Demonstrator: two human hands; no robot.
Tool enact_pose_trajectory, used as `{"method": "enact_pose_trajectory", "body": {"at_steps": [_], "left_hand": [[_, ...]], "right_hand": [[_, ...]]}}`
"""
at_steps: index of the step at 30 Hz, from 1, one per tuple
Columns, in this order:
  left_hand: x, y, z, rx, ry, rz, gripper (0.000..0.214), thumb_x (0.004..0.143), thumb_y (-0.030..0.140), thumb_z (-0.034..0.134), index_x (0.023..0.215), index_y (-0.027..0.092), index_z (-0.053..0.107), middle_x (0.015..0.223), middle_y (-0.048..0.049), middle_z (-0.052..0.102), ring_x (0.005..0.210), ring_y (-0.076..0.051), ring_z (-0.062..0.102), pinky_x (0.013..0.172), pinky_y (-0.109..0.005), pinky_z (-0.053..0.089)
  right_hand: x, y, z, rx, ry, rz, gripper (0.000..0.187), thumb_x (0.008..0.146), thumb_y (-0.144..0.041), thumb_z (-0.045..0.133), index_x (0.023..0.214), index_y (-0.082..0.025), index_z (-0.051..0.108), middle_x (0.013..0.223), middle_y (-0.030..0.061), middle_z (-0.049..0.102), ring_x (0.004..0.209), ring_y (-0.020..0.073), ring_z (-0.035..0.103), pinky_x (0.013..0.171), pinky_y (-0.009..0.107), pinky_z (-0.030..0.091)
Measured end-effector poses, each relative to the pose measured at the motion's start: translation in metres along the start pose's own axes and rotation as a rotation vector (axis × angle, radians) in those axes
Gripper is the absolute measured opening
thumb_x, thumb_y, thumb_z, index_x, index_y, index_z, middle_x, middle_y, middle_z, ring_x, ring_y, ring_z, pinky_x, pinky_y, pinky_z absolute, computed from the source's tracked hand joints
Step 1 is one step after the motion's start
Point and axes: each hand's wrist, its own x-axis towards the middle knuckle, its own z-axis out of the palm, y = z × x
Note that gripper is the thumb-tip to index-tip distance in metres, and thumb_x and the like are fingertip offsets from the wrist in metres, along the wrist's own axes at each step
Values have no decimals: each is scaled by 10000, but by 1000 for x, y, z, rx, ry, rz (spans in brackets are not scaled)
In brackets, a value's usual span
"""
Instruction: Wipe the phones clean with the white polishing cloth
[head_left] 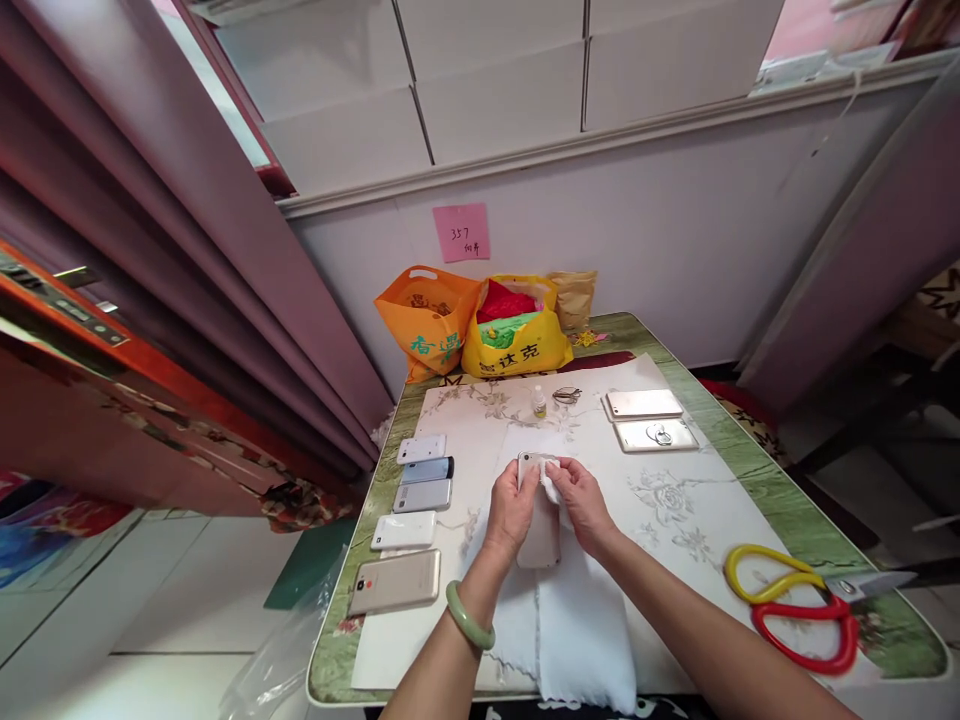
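A pale phone (538, 540), its back facing up, is held over a light blue cloth (581, 630) at the middle of the table. My left hand (511, 508) grips the phone by its left side, the thumb lying on its back. Pinched in my right hand (582, 500) is a small white wipe (551, 482), pressed against the phone near its upper end. Beyond the hands stand a little clear bottle (538, 402) with yellowish liquid and a pair of folded glasses (568, 396).
Several phones (403, 531) lie in a column at the left. Two more phones (656, 435) rest at the right. Large scissors (810, 605) lie near the right front corner. An orange bag (431, 320) and a yellow bag (517, 350) stand along the back.
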Motion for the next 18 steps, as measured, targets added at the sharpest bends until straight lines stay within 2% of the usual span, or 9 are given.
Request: {"method": "enact_pose_trajectory", "body": {"at_steps": [4,9,12,15,18], "left_hand": [[7,3,4,16,64,60,254,706,408,733,749,176,639,716,-13,647,710,-163,568,694,-251,454],[25,-3,13,-50,216,93,317,711,469,711,711,178,586,628,32,563,621,-126,503,616,-228,413],[36,-4,19,-122,262,118,342,716,501,688,760,178,586,657,29,581,619,-122,507,616,-228,418],[43,-7,24,-191,362,154,361,736,531,653,800,185,571,680,29,592,620,-118,523,629,-228,430],[46,-11,28,-264,415,181,374,761,550,613,832,186,560,729,12,617,637,-123,552,650,-236,445]], "right_hand": [[-2,2,-1,-70,8,12,448,682,-610,717,778,-177,658,735,20,673,677,170,572,613,257,452],[-11,12,-7,-118,0,128,443,693,-628,688,775,-193,675,664,-9,647,587,162,535,522,250,399],[-15,14,-10,-128,-10,93,437,710,-626,674,778,-194,673,636,-16,624,566,155,515,534,253,403],[-15,17,-14,-114,-15,49,436,734,-630,650,767,-195,657,635,-20,614,571,151,511,539,252,406],[-11,23,-17,-98,25,34,444,745,-643,631,747,-199,639,617,-24,607,570,155,517,543,256,415]]}}
